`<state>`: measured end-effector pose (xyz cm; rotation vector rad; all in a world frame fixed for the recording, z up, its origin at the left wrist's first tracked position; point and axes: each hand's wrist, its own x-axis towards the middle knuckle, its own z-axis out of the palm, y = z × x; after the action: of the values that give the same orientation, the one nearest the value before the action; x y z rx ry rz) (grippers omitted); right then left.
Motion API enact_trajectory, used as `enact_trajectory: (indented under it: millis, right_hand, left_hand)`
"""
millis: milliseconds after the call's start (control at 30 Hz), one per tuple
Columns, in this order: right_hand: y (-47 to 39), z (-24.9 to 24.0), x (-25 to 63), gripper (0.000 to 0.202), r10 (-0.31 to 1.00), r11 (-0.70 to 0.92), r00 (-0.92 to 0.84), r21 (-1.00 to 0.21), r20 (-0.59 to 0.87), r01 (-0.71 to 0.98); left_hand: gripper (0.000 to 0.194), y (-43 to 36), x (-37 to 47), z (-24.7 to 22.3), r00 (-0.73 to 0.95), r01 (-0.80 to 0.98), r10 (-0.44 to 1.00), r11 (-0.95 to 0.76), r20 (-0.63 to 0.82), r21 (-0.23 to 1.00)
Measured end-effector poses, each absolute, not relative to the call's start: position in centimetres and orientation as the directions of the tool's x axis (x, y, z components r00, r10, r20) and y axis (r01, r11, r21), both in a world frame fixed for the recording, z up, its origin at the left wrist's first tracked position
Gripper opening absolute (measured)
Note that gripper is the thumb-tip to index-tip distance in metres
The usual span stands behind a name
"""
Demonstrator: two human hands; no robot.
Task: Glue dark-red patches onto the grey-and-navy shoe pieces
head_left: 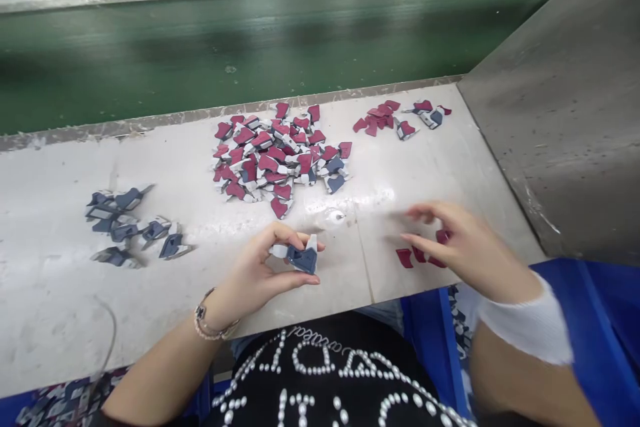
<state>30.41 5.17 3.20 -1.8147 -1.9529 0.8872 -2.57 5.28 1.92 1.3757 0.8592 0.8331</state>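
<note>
My left hand (pixel 273 265) grips a small white and navy plastic part (pixel 303 258) between thumb and fingers above the front of the table, its navy recessed face showing. My right hand (pixel 445 240), slightly blurred, is at the right over a few loose maroon pieces (pixel 405 258). Its thumb and fingers are apart, with nothing seen between them, and it partly hides the pieces. Beyond the hands lies a large pile of white and navy parts with maroon faces (pixel 267 163). To the left is a smaller group of navy and grey parts (pixel 125 232).
More maroon pieces (pixel 376 118) and a few parts (pixel 431 115) lie at the back right. A green conveyor belt (pixel 240 50) runs behind the table (pixel 55 293). A metal panel (pixel 560 120) stands on the right. Blue bins (pixel 433 333) with parts sit below the front edge.
</note>
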Motion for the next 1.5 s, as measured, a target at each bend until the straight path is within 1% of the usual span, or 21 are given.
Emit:
enact_trajectory:
  millis: [100,200,300,367,500,633,733,900,967,1100,1200,1300,1433,1500]
  right_hand:
    - [2.7,3.2,33.0,0.033,0.961,-0.022,-0.138,-0.566,-0.238,0.824]
    - [1.7,1.6,32.7,0.026,0.938,0.026,-0.216,-0.567,-0.270,0.823]
    - [2.2,0.3,31.6,0.014,0.921,0.068,-0.272,-0.574,-0.278,0.816]
    - [3.0,0.0,31.3,0.011,0.910,0.093,-0.305,-0.580,-0.279,0.809]
    - [4.2,0.3,31.7,0.017,0.881,0.148,-0.379,-0.598,-0.282,0.788]
    - [4.9,0.5,32.2,0.035,0.857,0.178,-0.421,-0.598,-0.295,0.781]
    - [5.7,0.5,32.1,0.032,0.827,0.197,-0.464,-0.609,-0.318,0.768]
    - [7.2,0.7,32.0,0.034,0.762,0.227,-0.541,-0.636,-0.356,0.738]
    - [7.4,1.0,32.4,0.032,0.772,0.228,-0.528,-0.621,-0.354,0.750]
    - [7.5,1.2,33.1,0.046,0.817,0.203,-0.463,-0.581,-0.344,0.789]
    - [7.8,1.0,33.0,0.052,0.805,0.185,-0.463,-0.584,-0.371,0.790]
    - [8.3,0.8,33.0,0.058,0.787,0.163,-0.470,-0.601,-0.399,0.782]
    - [8.5,1.2,33.8,0.066,0.808,0.144,-0.438,-0.589,-0.393,0.795]
    - [8.3,1.6,34.2,0.064,0.807,0.146,-0.435,-0.578,-0.400,0.803]
  left_hand:
    - [0.037,5.3,-2.5,1.8,0.458,0.014,0.889,0.012,-0.017,1.000]
    - [0.037,5.4,-2.3,1.7,0.456,0.023,0.890,-0.001,-0.009,1.000]
    - [0.037,5.2,-2.1,1.6,0.456,0.032,0.890,-0.011,-0.005,0.999]
    - [0.038,5.1,-2.0,1.7,0.458,0.047,0.889,-0.015,-0.008,0.999]
    - [0.038,4.7,-1.9,2.2,0.460,0.093,0.888,-0.018,-0.027,0.995]
    - [0.039,4.0,-1.7,2.1,0.424,0.041,0.905,0.027,-0.042,0.999]
    - [0.039,3.3,-1.6,1.5,0.382,0.018,0.921,0.080,-0.081,0.997]
    - [0.037,2.6,-1.8,0.6,0.362,0.015,0.919,0.162,-0.156,0.987]
    - [0.037,2.5,-1.9,0.5,0.371,0.005,0.914,0.175,-0.165,0.984]
    - [0.037,2.3,-2.0,0.1,0.362,-0.021,0.913,0.209,-0.187,0.978]
    - [0.038,2.1,-2.0,-0.2,0.352,-0.029,0.909,0.248,-0.222,0.968]
    - [0.038,2.0,-1.9,-0.3,0.350,-0.036,0.910,0.250,-0.222,0.968]
    - [0.038,2.0,-1.8,-0.3,0.333,-0.035,0.916,0.248,-0.223,0.968]
    - [0.038,2.0,-1.8,-0.4,0.322,-0.030,0.919,0.249,-0.226,0.968]
